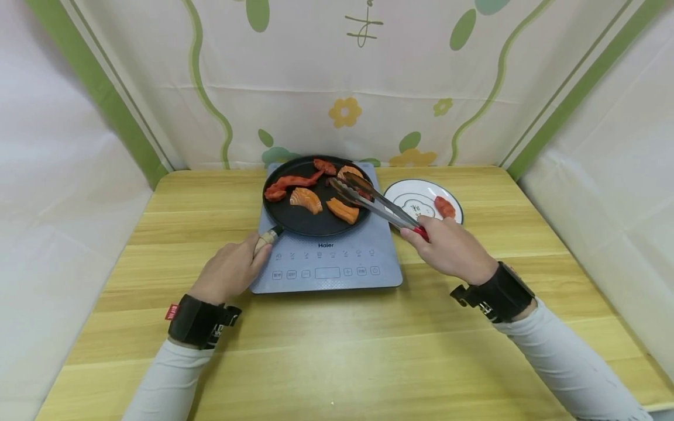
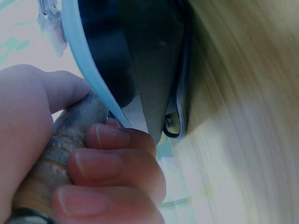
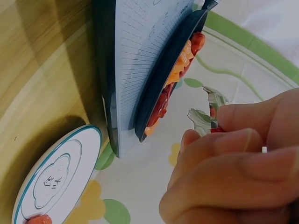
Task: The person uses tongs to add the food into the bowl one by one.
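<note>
My left hand [image 1: 231, 266] grips the wooden handle [image 2: 70, 135] of a black frying pan [image 1: 297, 225], fingers curled round it. With my right hand [image 1: 447, 245] I hold metal tongs [image 1: 392, 211] by their red-trimmed end. Their tips reach over the right part of the pan, overlapping an orange piece and red pieces there. In the pan lie orange, white-striped salmon pieces [image 1: 305, 200] and red meat-like strips [image 1: 295, 182]. To the right of the pan, a white plate [image 1: 400, 190] with a dark rim carries one red piece [image 1: 444, 206].
Under the pan sits a grey-blue induction cooker [image 1: 326, 286] with touch controls along its front. It stands on a wooden table [image 1: 337, 351]. A patterned white curtain [image 1: 295, 70] rises right behind the pan, with plain white sheets at both sides.
</note>
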Demonstrator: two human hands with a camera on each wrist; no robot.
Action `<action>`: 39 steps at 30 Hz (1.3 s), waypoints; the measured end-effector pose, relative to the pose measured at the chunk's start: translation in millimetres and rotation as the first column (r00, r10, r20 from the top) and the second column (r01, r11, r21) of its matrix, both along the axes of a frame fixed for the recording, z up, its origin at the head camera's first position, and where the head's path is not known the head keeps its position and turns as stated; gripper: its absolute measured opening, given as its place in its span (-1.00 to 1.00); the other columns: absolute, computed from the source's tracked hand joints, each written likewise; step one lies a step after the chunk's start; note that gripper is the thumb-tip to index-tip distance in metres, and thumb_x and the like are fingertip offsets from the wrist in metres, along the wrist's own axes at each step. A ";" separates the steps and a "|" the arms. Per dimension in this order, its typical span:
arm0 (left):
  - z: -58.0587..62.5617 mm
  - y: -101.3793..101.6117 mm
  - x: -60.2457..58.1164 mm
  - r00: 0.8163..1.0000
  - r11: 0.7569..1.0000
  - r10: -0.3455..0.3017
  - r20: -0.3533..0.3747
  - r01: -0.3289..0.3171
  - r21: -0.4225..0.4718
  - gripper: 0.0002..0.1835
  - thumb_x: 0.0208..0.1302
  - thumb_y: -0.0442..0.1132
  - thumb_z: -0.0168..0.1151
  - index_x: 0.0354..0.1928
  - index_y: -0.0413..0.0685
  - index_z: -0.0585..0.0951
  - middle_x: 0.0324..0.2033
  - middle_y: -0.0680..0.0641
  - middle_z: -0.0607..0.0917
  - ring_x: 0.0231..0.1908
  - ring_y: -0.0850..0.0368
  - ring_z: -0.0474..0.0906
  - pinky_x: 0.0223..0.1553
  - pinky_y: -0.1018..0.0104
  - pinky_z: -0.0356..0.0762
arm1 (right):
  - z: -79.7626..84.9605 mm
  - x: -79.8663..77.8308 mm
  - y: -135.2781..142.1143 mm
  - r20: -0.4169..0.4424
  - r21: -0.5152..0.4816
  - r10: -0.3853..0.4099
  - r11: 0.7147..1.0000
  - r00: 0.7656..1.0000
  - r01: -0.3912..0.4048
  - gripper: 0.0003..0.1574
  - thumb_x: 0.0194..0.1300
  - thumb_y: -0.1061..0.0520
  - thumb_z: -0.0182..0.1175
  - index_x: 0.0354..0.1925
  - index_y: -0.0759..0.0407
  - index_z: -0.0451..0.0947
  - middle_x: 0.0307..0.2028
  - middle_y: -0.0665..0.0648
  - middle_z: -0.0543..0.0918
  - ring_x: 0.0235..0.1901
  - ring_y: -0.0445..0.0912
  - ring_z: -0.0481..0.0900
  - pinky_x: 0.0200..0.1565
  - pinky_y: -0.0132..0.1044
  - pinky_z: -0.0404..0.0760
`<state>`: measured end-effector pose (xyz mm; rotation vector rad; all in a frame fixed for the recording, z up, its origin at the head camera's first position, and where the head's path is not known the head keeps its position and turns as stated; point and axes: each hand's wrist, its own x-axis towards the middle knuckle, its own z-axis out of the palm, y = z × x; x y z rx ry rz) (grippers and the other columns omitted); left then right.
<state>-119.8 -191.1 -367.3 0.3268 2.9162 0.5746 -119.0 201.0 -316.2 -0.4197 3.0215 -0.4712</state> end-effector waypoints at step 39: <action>-0.9 -0.2 -1.0 1.000 1.000 -0.004 -0.003 0.004 -0.009 -0.57 0.49 0.12 -0.16 0.11 -0.04 0.38 -0.45 -0.08 0.53 -0.41 0.06 0.47 -0.44 0.25 0.31 | -10.5 24.8 47.7 -0.056 0.024 -0.101 0.994 0.993 0.102 -0.36 0.44 -0.36 -0.16 -0.52 0.08 0.34 -0.68 0.01 0.26 -0.72 -0.13 0.26 -0.58 -0.29 0.22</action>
